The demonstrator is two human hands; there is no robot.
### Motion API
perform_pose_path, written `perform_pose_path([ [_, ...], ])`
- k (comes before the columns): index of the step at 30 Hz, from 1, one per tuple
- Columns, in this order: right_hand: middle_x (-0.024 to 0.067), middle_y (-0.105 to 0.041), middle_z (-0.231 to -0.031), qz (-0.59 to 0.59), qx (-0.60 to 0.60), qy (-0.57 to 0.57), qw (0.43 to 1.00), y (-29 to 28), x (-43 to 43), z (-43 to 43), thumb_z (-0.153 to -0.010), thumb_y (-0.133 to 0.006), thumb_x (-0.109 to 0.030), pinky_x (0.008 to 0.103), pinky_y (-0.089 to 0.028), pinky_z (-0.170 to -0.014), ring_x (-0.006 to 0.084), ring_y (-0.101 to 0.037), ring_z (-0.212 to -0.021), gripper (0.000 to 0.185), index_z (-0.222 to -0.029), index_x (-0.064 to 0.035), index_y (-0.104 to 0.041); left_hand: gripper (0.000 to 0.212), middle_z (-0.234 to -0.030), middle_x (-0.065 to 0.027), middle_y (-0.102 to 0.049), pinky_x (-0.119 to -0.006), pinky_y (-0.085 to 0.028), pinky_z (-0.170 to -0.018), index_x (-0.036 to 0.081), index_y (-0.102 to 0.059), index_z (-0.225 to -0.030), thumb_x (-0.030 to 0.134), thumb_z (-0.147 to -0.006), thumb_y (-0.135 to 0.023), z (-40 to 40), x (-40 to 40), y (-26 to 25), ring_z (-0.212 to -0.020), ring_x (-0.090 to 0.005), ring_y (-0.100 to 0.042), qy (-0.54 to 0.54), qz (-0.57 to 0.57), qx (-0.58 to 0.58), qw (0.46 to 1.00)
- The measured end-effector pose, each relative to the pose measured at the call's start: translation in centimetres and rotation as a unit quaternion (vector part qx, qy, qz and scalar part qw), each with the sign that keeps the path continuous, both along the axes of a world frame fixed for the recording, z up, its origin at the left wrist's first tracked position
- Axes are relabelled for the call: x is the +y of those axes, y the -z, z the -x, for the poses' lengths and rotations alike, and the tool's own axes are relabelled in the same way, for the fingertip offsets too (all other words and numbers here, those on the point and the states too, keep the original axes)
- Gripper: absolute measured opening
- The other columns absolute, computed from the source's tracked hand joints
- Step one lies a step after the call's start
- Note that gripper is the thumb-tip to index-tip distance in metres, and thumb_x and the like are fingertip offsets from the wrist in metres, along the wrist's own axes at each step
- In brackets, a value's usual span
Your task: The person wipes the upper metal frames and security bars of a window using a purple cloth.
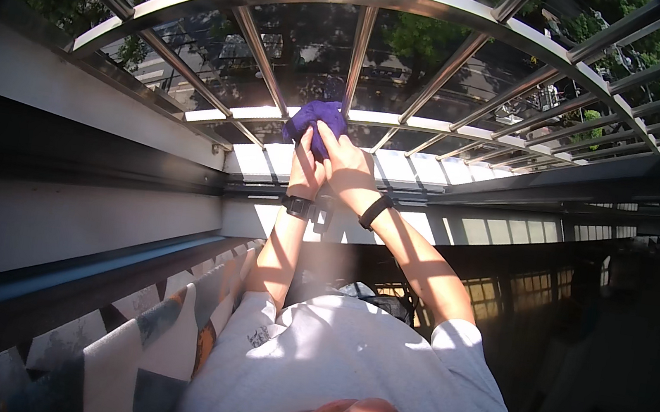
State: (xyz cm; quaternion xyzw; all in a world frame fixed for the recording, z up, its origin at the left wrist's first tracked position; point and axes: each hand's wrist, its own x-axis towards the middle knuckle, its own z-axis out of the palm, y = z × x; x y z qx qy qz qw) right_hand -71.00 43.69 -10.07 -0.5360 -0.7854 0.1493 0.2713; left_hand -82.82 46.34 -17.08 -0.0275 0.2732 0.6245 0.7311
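Both of my hands grip a bunched purple cloth (318, 118) out past the window frame, level with the lower rail of a metal window guard. My left hand (307, 168) holds it from the left, thumb pointing up. On the other side my right hand (348, 160) presses its thumb and fingers into the folds. The cloth overlaps the lower rail (416, 123) and the foot of a vertical bar (359, 53); whether it touches them I cannot tell. Beneath my hands lies the sunlit white outer sill (261, 158).
Dark window tracks (419, 194) run along the inner sill (390, 226). White wall and a dark frame (88, 143) stand at the left, above a patterned curtain (163, 334). A sliding window sash (534, 176) reaches off to the right. Trees (421, 37) and a street show far below the bars.
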Motion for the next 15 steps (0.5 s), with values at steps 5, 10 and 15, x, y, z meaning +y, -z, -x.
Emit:
perform_pose_path([
  [5, 0.0221, -0.074, -0.091, 0.094, -0.075, 0.023, 0.993, -3.6, 2.4, 1.5, -0.090, -0.074, -0.025, 0.0513, -0.061, -0.073, 0.0431, -0.074, -0.080, 0.081, -0.163, -0.0221, -0.039, 0.045, -0.137, -0.0110, -0.070, -0.038, -0.053, -0.111, 0.001, -0.062, -0.141, 0.035, -0.111, -0.057, 0.9, 3.1, 0.0, -0.121, -0.0244, -0.068, 0.032, -0.119, -0.071, 0.990],
  [10, 0.0228, -0.074, -0.083, 0.082, -0.046, 0.038, 0.995, -2.7, 3.4, 0.7, -0.086, -0.076, -0.024, 0.0520, -0.061, -0.074, 0.0434, -0.075, -0.079, 0.082, -0.161, -0.0208, -0.042, 0.038, -0.130, -0.0077, -0.073, -0.034, -0.056, -0.103, 0.003, -0.066, -0.135, 0.031, -0.111, -0.057, -1.1, 3.7, -1.8, -0.115, -0.0211, -0.070, -0.015, -0.113, 0.077, 0.990],
  [15, 0.0201, -0.072, -0.083, 0.075, -0.050, -0.003, 0.996, -1.5, 0.0, 1.5, -0.086, -0.073, -0.017, 0.0503, -0.060, -0.073, 0.0411, -0.073, -0.077, 0.083, -0.162, -0.0184, -0.041, 0.032, -0.125, -0.0111, -0.071, -0.036, -0.060, -0.096, -0.002, -0.064, -0.132, 0.020, -0.114, -0.050, 1.4, -0.2, 1.5, -0.111, -0.0221, -0.070, 0.005, -0.019, 0.129, 0.992],
])
